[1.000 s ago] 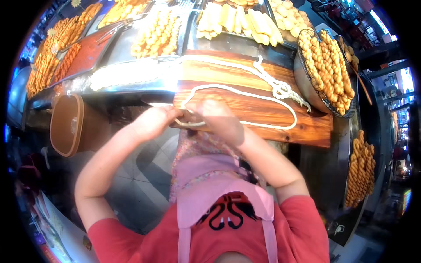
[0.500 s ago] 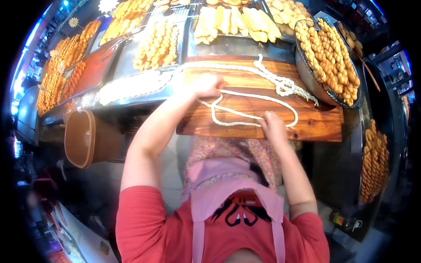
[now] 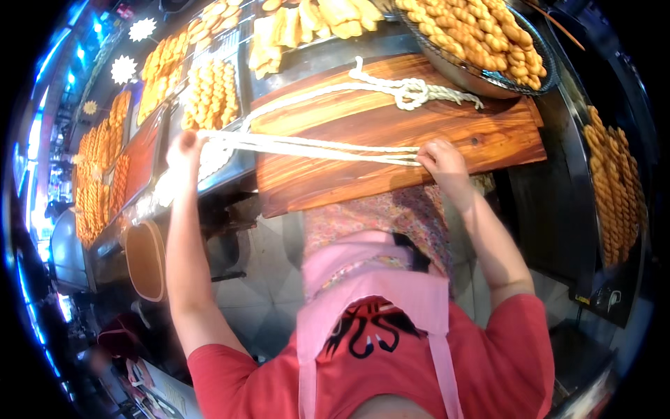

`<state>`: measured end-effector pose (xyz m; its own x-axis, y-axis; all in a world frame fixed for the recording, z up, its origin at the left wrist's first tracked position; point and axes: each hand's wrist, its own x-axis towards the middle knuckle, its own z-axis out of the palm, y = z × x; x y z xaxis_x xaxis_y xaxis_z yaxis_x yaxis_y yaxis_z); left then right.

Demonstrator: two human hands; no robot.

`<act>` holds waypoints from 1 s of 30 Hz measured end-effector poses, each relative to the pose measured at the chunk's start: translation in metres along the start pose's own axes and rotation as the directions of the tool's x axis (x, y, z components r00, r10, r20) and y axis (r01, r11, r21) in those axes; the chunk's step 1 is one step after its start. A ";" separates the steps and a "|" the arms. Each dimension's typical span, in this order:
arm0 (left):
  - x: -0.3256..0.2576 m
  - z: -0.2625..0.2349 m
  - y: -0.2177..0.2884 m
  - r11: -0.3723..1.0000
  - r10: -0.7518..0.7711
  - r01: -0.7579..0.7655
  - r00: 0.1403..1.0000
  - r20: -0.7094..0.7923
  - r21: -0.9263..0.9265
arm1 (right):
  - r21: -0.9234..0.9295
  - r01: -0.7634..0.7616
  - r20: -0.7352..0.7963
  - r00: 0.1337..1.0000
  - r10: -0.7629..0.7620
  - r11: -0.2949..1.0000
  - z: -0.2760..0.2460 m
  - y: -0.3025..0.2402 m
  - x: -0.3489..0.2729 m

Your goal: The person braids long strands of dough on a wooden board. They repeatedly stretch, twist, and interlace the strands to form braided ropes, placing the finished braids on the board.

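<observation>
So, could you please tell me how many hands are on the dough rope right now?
2: the left hand holds the stretched dough strands past the wooden board, the right hand pins them on it.

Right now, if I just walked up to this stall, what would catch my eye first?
Probably the pale dough ropes stretched taut across the wooden board, held by the left hand out past the board's left edge and the right hand near its front. Next, the golden fried twists heaped in a metal basket at top right, and more on trays at upper left.
</observation>
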<state>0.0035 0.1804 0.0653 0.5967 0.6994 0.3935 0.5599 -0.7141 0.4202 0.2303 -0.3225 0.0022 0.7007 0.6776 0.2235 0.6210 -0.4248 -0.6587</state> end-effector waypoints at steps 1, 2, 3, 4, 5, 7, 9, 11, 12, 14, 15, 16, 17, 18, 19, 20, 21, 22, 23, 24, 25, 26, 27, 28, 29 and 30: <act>0.015 -0.017 0.042 0.998 0.040 -0.041 0.998 -0.048 -0.038 | 0.006 0.020 -0.010 1.000 -0.019 1.000 0.000 0.009 -0.004; 0.027 -0.033 0.083 0.994 0.071 -0.079 0.992 -0.099 -0.076 | -0.012 0.042 -0.091 0.995 -0.043 0.999 0.003 0.015 -0.009; 0.042 -0.046 0.106 0.992 0.059 -0.073 0.989 -0.139 -0.099 | -0.026 0.069 -0.169 0.983 -0.073 0.997 0.008 0.020 -0.016; 0.058 -0.051 0.123 0.990 0.044 -0.067 0.984 -0.175 -0.126 | -0.046 0.093 -0.244 0.964 -0.101 0.995 0.010 0.024 -0.022; 0.070 -0.057 0.134 0.982 0.052 -0.083 0.983 -0.178 -0.168 | -0.189 0.160 -0.257 0.944 -0.206 0.969 0.009 0.028 -0.025; 0.093 -0.059 0.121 0.970 0.058 -0.095 0.984 -0.168 -0.222 | -0.207 0.173 -0.202 0.956 -0.215 0.963 -0.001 0.013 -0.028; 0.083 -0.044 0.116 0.999 0.022 -0.025 0.997 -0.068 -0.032 | -0.232 0.185 -0.109 0.971 -0.215 0.955 -0.010 0.015 -0.028; 0.065 -0.027 0.098 0.997 -0.037 0.030 0.995 0.097 0.070 | -0.271 0.196 -0.096 0.969 -0.229 0.943 -0.032 0.033 -0.028; 0.045 -0.017 0.081 0.995 -0.074 0.058 0.973 0.218 0.082 | -0.281 0.203 -0.085 0.968 -0.235 0.938 -0.045 0.042 -0.030; -0.013 0.021 0.022 0.985 -0.028 -0.044 0.916 0.401 0.170 | -0.253 0.249 -0.043 0.962 -0.268 0.935 -0.087 0.054 -0.024; -0.055 0.045 0.011 0.997 -0.073 0.049 0.894 0.442 0.067 | -0.258 0.178 -0.008 0.982 -0.187 0.950 -0.102 0.066 -0.026; -0.082 0.049 0.046 0.980 -0.157 0.199 0.782 0.603 -0.003 | -0.282 0.092 0.026 0.996 -0.089 0.955 -0.116 0.077 -0.032; -0.106 0.064 0.040 0.898 -0.137 0.384 0.708 0.693 -0.215 | -0.215 0.061 0.017 0.998 -0.059 0.975 -0.119 0.085 -0.035; -0.120 0.076 0.037 0.837 -0.157 0.495 0.625 0.764 -0.233 | -0.152 0.026 0.012 1.000 -0.025 0.988 -0.118 0.094 -0.040; -0.126 0.084 0.030 0.822 -0.101 0.457 0.703 0.704 -0.338 | -0.093 -0.008 0.009 1.000 0.009 0.996 -0.116 0.102 -0.045; -0.129 0.088 0.029 0.800 -0.058 0.412 0.777 0.627 -0.436 | -0.082 -0.019 -0.012 1.000 0.018 0.996 -0.112 0.106 -0.048; -0.127 0.090 0.027 0.859 -0.108 0.398 0.756 0.645 -0.322 | -0.090 -0.002 -0.005 1.000 0.001 0.996 -0.111 0.110 -0.049; -0.123 0.081 0.043 0.891 -0.144 0.383 0.747 0.649 -0.244 | -0.101 0.013 -0.001 1.000 -0.013 0.995 -0.110 0.108 -0.049; -0.121 0.077 0.048 0.904 -0.127 0.360 0.741 0.660 -0.230 | -0.130 0.027 -0.007 1.000 -0.028 0.991 -0.108 0.108 -0.048; -0.118 0.074 0.053 0.919 -0.103 0.329 0.735 0.670 -0.219 | -0.124 -0.009 -0.019 1.000 0.007 0.992 -0.107 0.109 -0.048; -0.116 0.067 0.060 0.959 -0.099 0.245 0.757 0.645 -0.140 | -0.136 0.002 -0.022 1.000 -0.005 0.991 -0.105 0.107 -0.044; -0.119 0.064 0.055 0.948 -0.055 0.232 0.791 0.609 -0.215 | -0.149 0.013 -0.025 1.000 -0.017 0.989 -0.104 0.103 -0.039; -0.123 0.061 0.048 0.933 -0.015 0.216 0.823 0.567 -0.289 | -0.168 0.017 -0.019 1.000 -0.021 0.986 -0.106 0.099 -0.034; -0.124 0.058 0.042 0.914 0.028 0.190 0.853 0.522 -0.359 | -0.186 0.016 -0.019 1.000 -0.020 0.982 -0.108 0.091 -0.030; -0.119 0.047 0.038 0.846 -0.085 0.410 0.735 0.673 -0.340 | -0.204 0.007 -0.020 1.000 -0.011 0.979 -0.108 0.085 -0.029; -0.121 0.034 0.036 0.726 -0.037 0.495 0.722 0.691 -0.478 | -0.227 0.047 -0.008 0.999 -0.050 0.973 -0.105 0.080 -0.026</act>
<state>-0.0295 0.0694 0.0053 0.8071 0.5106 -0.2964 0.4269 -0.1579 0.8904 0.2988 -0.4371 0.0194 0.6714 0.6931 0.2622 0.7167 -0.5174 -0.4675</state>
